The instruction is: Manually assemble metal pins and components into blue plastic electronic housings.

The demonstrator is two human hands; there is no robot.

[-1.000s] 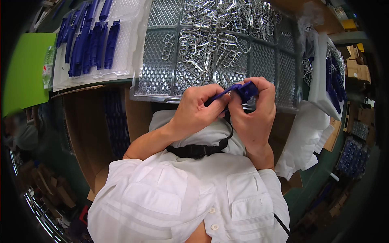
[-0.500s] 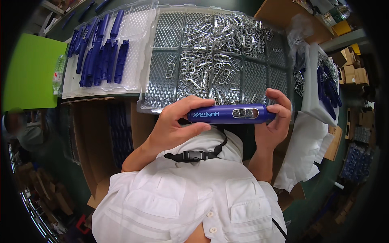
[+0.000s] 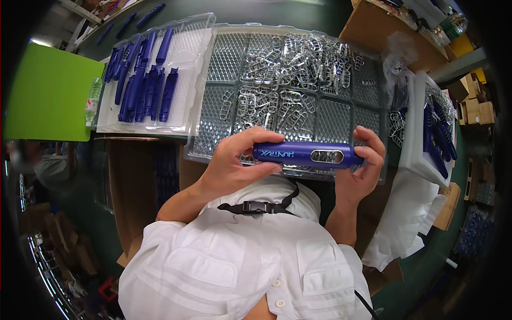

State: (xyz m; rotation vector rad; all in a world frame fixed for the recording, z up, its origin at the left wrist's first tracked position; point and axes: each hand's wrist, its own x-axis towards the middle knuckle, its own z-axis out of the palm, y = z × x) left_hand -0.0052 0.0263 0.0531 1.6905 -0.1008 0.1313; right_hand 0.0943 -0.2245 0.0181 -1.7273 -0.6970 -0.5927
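A long blue plastic casing (image 3: 290, 153) with pale lettering lies level between my two hands, above the near edge of a divided tray (image 3: 224, 60). Set in the casing, towards its right end, is a silver oval metal frame (image 3: 326, 151). My left hand (image 3: 229, 162) pinches the casing's left end between thumb and fingers. At the narrower right end, my right hand (image 3: 358, 178) holds on with bent fingers, its thumb mostly hidden. Many loose silver frames (image 3: 256, 106) fill several compartments of the tray behind.
To the left, a clear tray (image 3: 186, 58) bears a pile of blue casings (image 3: 144, 88), beside a plastic bottle (image 3: 93, 102) and a green panel (image 3: 48, 96). A white foam box (image 3: 412, 138) with blue parts stands right. An open cardboard box (image 3: 127, 186) sits below the table edge.
The view has shifted, so the trays sit lower in it. The casing's right end has dipped slightly. Both hands keep their hold on it.
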